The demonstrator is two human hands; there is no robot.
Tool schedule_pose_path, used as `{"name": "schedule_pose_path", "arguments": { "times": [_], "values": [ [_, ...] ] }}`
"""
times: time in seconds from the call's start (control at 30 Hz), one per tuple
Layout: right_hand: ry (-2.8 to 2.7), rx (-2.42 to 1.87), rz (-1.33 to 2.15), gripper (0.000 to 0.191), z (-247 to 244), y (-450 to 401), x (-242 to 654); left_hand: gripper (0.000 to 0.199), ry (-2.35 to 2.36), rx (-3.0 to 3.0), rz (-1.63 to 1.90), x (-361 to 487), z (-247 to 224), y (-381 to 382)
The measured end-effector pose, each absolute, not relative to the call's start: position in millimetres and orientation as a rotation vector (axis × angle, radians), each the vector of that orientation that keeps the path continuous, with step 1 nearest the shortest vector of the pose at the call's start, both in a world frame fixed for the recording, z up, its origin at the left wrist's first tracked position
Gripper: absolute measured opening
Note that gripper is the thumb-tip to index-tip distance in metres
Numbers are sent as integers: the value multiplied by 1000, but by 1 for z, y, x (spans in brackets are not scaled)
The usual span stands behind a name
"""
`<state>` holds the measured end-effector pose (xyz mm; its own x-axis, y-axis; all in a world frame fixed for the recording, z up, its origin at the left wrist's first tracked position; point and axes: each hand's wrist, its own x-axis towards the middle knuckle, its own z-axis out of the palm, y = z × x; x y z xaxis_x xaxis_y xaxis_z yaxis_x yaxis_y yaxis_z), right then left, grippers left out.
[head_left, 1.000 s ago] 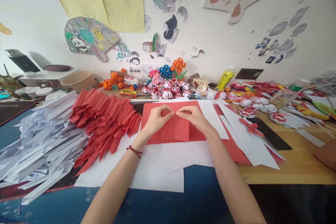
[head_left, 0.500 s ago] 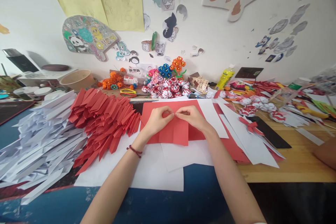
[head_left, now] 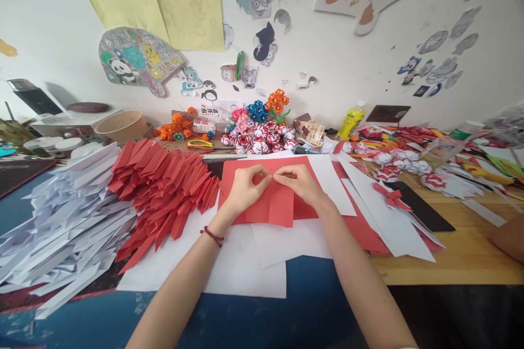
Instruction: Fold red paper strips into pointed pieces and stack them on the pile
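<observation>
A creased sheet of red paper [head_left: 280, 210] lies in front of me on more red and white sheets. My left hand [head_left: 250, 185] is closed, its thumb and fingertips pinching the red paper near the upper middle. Close beside it, my right hand [head_left: 298, 181] pinches the same paper, the fingertips of both hands almost meeting. Vertical fold lines run down the lower part of the sheet. White paper [head_left: 245, 267] spreads beneath the red sheets, and the exact edge under my fingertips is hard to make out.
To the left are heaps of folded red strips [head_left: 164, 191] and folded white strips [head_left: 65, 229]. Red-and-white paper balls [head_left: 270, 136], yellow-handled scissors [head_left: 200, 144] and a yellow bottle [head_left: 351, 121] stand behind. At the right edge, part of another person's arm [head_left: 507, 240] shows.
Both hands keep their pinch on the red paper in nearly the same place. My left wrist has shifted very slightly to the right.
</observation>
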<state>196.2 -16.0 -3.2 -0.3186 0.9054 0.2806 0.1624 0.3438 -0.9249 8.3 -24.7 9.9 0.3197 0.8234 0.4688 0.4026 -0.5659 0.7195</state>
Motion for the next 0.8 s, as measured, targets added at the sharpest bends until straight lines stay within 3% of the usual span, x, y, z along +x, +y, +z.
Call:
{"name": "schedule_pose_path", "arguments": {
  "times": [0.57,0.8],
  "values": [
    [-1631,-1032,1010,27,2,-18,198,19,1100,1990,1303,6,9,-20],
    [-1496,-1041,1049,28,-2,-15,203,35,1225,1847,1243,0,-3,-10]
  ]
}}
